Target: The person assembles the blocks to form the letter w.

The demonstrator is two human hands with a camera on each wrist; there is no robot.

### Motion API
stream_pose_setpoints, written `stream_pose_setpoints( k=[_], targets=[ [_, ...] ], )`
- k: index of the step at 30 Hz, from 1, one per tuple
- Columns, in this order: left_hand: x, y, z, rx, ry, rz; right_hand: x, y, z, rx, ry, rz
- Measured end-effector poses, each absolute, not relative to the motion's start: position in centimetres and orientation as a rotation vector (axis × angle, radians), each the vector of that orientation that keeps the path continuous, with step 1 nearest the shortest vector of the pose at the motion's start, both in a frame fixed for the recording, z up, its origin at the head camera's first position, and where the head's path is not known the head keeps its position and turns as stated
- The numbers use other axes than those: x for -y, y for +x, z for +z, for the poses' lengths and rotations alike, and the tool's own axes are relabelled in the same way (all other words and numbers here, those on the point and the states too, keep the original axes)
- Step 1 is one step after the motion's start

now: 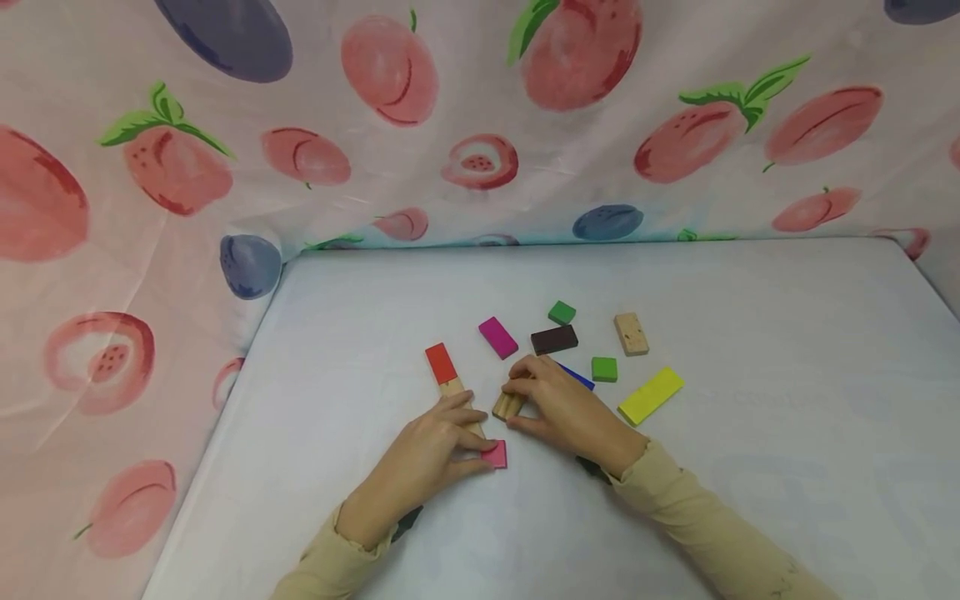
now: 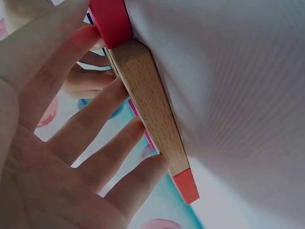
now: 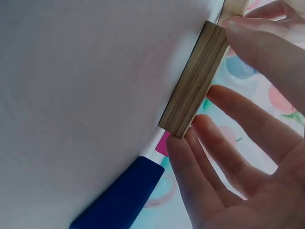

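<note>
- Left hand (image 1: 431, 446): lower middle of frame, reaching in from bottom left, back of hand up; thumb and index pinching pink block (image 1: 497, 456), other fingers against side of long wooden block (image 2: 152, 102).
- Right hand (image 1: 558, 408): just right of frame centre, reaching in from bottom right, wrist bent inward; thumb and fingertips grasping grooved wooden block (image 3: 194, 78) at its ends and side.
- Grooved block sits between the hands, near centre, just right of the long wooden block.
- Row slanting from upper left to lower right: red block (image 1: 441, 363), long wooden block, pink block, end to end.
- Past the right hand: blue block (image 1: 579, 377) partly hidden, green block (image 1: 604, 369), yellow block (image 1: 651, 396); farther up, magenta block (image 1: 498, 337), dark brown block (image 1: 555, 339), second green block (image 1: 562, 312), pale wooden block (image 1: 631, 333).
- Both forearms in beige sleeves (image 1: 712, 517).
- Surface: white counter (image 1: 787, 350), filling lower frame.
- Room: pale fruit-print cloth (image 1: 555, 192) hanging behind and at left.
</note>
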State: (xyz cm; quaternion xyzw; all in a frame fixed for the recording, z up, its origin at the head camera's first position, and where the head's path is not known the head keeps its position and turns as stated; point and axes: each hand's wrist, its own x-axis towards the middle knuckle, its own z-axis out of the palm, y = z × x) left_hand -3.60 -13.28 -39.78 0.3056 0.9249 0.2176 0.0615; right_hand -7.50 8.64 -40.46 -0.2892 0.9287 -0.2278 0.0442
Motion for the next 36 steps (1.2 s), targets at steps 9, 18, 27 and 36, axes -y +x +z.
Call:
stream_pose_setpoints(
  k=[9,18,27,36],
  targets=[
    [13.21,-3.66,-39.81,-2.803,0.930,0.653,-9.04,-7.47,-40.44,-2.786,-1.005,-0.711],
    [13.18,-3.62,-39.86,-2.790,0.884,0.662,-9.22,-7.34,-40.34,-2.710,-1.068,-0.715],
    [13.15,-3.68,-39.89,-2.803,0.901,0.669,-9.16,-7.07,-40.19,-2.669,-1.029,-0.699],
    [13.17,-3.66,-39.95,-2.809,0.905,0.672,-9.20,-7.02,-40.24,-2.656,-1.032,-0.709]
  ],
)
